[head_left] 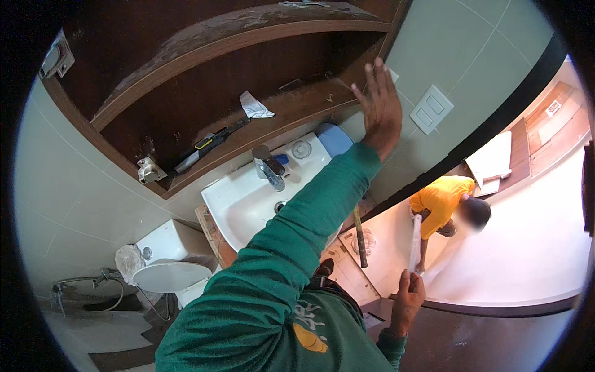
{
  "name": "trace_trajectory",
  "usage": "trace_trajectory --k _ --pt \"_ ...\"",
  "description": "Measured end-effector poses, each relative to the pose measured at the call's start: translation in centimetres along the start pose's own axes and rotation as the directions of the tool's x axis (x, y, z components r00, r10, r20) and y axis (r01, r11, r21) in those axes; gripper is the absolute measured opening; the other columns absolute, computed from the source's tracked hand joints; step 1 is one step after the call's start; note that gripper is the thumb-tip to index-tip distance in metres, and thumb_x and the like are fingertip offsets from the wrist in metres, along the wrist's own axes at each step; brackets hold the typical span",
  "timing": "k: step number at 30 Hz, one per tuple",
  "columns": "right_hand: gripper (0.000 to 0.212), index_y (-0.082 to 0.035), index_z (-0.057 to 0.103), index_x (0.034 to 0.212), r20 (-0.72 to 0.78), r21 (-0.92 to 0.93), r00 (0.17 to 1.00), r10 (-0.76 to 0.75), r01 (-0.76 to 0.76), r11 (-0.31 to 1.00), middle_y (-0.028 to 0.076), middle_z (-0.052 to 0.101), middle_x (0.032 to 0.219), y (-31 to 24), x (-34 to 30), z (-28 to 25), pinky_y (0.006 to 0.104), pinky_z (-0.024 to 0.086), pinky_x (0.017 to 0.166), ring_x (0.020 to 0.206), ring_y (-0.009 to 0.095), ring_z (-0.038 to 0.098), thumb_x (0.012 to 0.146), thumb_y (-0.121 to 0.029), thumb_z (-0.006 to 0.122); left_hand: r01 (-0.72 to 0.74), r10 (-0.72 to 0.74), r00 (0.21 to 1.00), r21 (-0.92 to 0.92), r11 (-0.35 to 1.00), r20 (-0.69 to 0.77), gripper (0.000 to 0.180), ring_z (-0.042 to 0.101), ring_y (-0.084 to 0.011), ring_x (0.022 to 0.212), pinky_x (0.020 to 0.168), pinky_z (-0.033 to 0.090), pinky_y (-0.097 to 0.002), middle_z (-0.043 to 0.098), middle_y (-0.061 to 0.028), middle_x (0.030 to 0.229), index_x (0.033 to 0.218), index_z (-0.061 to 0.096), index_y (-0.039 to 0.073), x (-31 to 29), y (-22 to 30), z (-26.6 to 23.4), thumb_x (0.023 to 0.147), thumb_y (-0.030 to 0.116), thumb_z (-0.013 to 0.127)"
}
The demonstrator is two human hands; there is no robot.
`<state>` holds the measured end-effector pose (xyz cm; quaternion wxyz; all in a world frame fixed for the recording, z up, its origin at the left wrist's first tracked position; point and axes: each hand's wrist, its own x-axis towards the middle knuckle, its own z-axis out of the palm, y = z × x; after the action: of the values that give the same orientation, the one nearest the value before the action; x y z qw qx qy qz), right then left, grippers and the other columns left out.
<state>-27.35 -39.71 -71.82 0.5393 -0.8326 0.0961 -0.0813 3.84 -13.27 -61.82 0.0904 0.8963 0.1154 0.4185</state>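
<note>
My left hand (379, 111) is raised with its fingers spread at the right end of a brown wooden cabinet (273, 133), beside the tiled wall. It holds nothing, and whether the fingertips touch the cabinet is unclear. Lower right, my right hand (409, 301) is closed, thumb up, around the lower end of a long whitish strip (414, 245) whose kind I cannot make out. On the cabinet's lower shelf lie a black-handled tool with a yellow mark (207, 144) and a torn white scrap of paper (255, 105).
Below the cabinet stand a white sink (238, 217) with a faucet (270, 170) and a toilet (173, 248). A light switch (431, 110) is on the wall. Past the dark door frame (471, 133), a person in a yellow shirt (443, 198) bends low. A yellow-handled tool (358, 226) stands near the doorway.
</note>
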Motion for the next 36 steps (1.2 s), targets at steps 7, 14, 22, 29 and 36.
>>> trace_trajectory --k 7,14,22,29,36 --pt "0.027 0.003 0.064 0.097 0.032 0.036 0.986 -0.166 0.165 0.986 -0.005 0.05 0.075 -0.9 0.6 1.6 0.0236 0.035 0.06 0.069 0.005 0.043 0.105 -0.023 0.063 0.013 0.086 0.898 -0.22 0.975 0.432 0.047 0.04 -0.0493 0.14 0.106 0.035 -0.0735 0.043 -0.0351 0.146 0.128 0.057 -0.01 -7.4 -0.6 -2.7 0.086 0.009 0.066" --pt "0.017 -0.006 0.059 0.101 -0.114 0.454 0.99 -0.086 0.128 0.882 -0.008 0.041 0.072 -0.9 0.3 2.0 0.02 0.024 0.046 0.054 0.0 0.032 0.106 -0.022 0.059 0.044 0.163 0.881 -0.42 0.906 0.444 0.031 0.054 -0.0478 0.127 0.087 0.056 -0.0518 0.058 -0.0302 0.132 0.115 0.065 0.003 -5.2 -4.1 -10.5 0.087 0.018 0.067" --pt "0.015 -0.002 0.059 0.096 -0.012 0.182 0.997 -0.077 0.077 0.98 -0.002 0.053 0.08 -0.2 0.2 4.1 0.0226 0.039 0.064 0.071 0.007 0.047 0.103 -0.014 0.06 -0.035 -0.029 0.967 0.243 0.969 0.255 0.075 0.027 -0.0446 0.151 0.119 0.014 -0.0715 0.038 -0.0318 0.155 0.14 0.049 -0.008 -4.5 -9.7 -6.4 0.096 0.05 0.063" --pt "0.014 -0.001 0.061 0.095 -0.034 0.175 0.992 -0.12 0.124 0.977 -0.001 0.055 0.081 -0.2 0.8 4.7 0.024 0.041 0.066 0.072 0.008 0.049 0.102 -0.013 0.059 -0.135 0.715 0.497 -0.77 0.624 0.492 0.042 0.066 -0.0281 0.118 0.095 0.051 -0.0435 0.071 -0.0214 0.115 0.122 0.067 0.0 -11.1 -5.1 -12.5 0.095 0.032 0.068" --pt "0.007 -0.002 0.06 0.1 -0.032 0.295 0.991 -0.129 0.133 0.946 -0.002 0.055 0.085 -0.5 1.5 4.9 0.0195 0.04 0.07 0.075 0.005 0.048 0.102 -0.009 0.058 -0.387 0.388 0.915 -0.033 0.922 0.107 0.057 0.051 -0.0415 0.134 0.111 0.04 -0.0562 0.056 -0.0247 0.142 0.137 0.056 -0.006 -7.1 -9.7 -12.1 0.102 0.041 0.056"
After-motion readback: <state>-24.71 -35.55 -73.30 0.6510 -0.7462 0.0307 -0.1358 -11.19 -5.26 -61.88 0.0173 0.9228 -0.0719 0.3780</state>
